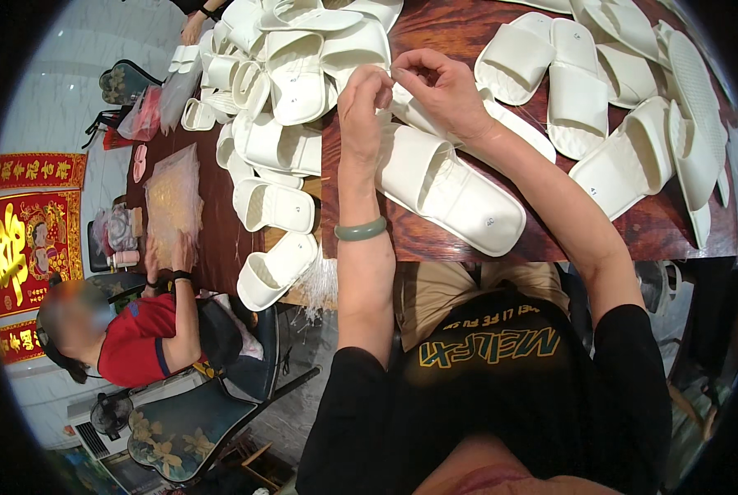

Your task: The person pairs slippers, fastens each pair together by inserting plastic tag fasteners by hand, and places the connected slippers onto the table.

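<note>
Above the dark red-brown table point(542, 239), my left hand point(363, 106) and my right hand point(445, 92) come together, fingertips pinched close to each other. Whatever is between the fingers is too small to make out. A green bangle point(361, 230) circles my left wrist. Directly below my hands lies a white slide slipper point(472, 206), its toe end toward me. Partly covered by my right hand and forearm, a second white slipper point(521, 132) rests just behind it.
Several white slippers point(579, 103) lie on the right, some stacked at the edge. A larger heap of slippers point(295, 74) fills the left side. At the far left a co-worker in a red shirt point(142, 338) touches a clear plastic bag point(173, 198). Chairs point(192, 429) stand below.
</note>
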A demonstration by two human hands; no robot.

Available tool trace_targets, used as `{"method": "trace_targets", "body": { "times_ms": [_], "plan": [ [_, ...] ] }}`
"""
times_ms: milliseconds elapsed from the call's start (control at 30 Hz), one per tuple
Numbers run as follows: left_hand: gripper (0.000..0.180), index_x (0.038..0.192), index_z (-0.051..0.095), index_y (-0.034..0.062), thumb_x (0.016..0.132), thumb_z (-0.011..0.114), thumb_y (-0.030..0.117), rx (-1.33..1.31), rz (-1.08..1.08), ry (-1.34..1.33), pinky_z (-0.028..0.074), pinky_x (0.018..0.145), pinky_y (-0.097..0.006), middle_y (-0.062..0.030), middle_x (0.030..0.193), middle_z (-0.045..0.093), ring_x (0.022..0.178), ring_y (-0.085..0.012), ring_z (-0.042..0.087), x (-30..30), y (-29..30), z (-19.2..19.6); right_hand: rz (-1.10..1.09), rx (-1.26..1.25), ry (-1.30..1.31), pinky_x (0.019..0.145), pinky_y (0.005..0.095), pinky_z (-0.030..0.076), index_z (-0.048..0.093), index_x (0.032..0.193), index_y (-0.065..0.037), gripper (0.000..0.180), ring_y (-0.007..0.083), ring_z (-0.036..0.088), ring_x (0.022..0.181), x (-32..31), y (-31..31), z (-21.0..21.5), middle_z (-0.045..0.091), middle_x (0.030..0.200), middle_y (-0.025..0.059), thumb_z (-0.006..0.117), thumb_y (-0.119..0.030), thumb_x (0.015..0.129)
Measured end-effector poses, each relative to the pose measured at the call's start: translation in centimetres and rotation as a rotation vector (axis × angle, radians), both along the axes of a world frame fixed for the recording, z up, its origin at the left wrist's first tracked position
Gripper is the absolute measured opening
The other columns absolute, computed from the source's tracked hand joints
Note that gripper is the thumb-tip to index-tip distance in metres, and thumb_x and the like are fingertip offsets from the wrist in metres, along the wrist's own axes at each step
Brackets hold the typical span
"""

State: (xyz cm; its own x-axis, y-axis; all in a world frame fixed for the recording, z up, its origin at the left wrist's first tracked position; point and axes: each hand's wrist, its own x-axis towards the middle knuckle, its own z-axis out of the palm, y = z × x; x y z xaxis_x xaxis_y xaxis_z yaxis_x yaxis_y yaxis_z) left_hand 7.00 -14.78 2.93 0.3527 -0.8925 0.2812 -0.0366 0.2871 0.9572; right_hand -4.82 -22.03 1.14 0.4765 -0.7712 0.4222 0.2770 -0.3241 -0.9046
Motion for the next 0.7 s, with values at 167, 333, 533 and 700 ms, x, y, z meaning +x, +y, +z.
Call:
{"method": "trace_targets", "body": {
  "times_ms": [167,333,533,700],
  "plan": [
    [0.017,0.081,0.051,0.0018,0.086,0.042,0.015,0.047,0.02,-0.113,0.029,0.056,-0.02,0.0009,0.065,0.044,0.06,-0.007,0.037,-0.24,0.09,0.07,0.024,-0.013,0.038,0.067,0.018,0.045,0.062,0.098,0.0,0.016,0.0034,0.054,0.074,-0.43,0.16,0.35,0.062,0.085,-0.0005,0.062,-0.009,0.084],
    [0.017,0.08,0.051,0.0016,0.085,0.041,0.015,0.0,0.055,-0.108,0.028,0.055,-0.02,0.0006,0.065,0.043,0.059,-0.0071,0.036,-0.11,0.14,-0.05,0.015,0.014,0.002,0.068,0.0181,0.045,0.062,0.097,0.0,0.016,0.0039,0.054,0.076,-0.19,0.08,-0.01,0.062,0.085,-0.0009,0.062,-0.009,0.084],
    [0.017,0.079,0.05,0.0018,0.085,0.042,0.015,-0.013,0.047,-0.101,0.028,0.055,-0.02,0.0008,0.065,0.042,0.059,-0.0074,0.035,0.06,0.2,-0.09,0.026,0.027,0.014,0.068,0.0181,0.045,0.062,0.096,0.0,0.015,0.0037,0.054,0.076,-0.25,0.15,0.06,0.062,0.084,-0.0013,0.063,-0.009,0.084],
    [0.017,0.077,0.05,0.0027,0.085,0.042,0.016,0.005,0.077,-0.169,0.027,0.056,-0.021,0.0017,0.065,0.041,0.059,-0.0074,0.034,-0.35,0.46,0.45,0.012,0.026,0.034,0.067,0.0179,0.044,0.063,0.096,-0.001,0.015,0.0034,0.054,0.075,-0.35,0.24,0.18,0.062,0.084,-0.0011,0.063,-0.009,0.084]
  ]
}}
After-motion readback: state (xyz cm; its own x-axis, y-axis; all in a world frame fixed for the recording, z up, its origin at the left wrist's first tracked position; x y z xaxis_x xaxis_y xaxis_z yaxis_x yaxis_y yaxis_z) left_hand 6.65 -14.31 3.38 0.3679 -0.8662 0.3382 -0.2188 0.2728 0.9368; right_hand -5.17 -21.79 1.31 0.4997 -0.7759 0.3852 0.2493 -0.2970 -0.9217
